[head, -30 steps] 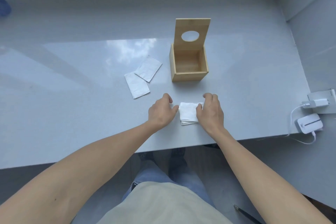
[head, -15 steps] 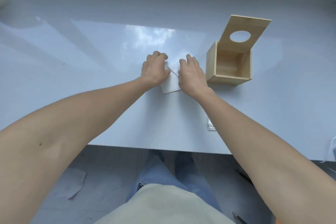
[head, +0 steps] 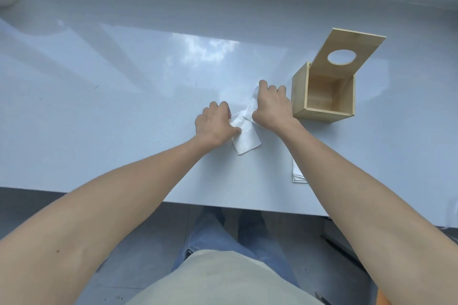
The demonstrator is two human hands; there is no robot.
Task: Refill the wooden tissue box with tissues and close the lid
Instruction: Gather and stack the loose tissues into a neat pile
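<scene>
A single head-worn wide-angle camera looks forward and steeply down from above the person's chest, close over the pale table [head: 104, 111], with both forearms reaching away from the lens and the far wall bowed along the top edge

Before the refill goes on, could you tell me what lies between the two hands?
In the head view, a white tissue lies between the left hand and the right hand, both gripping it.
</scene>
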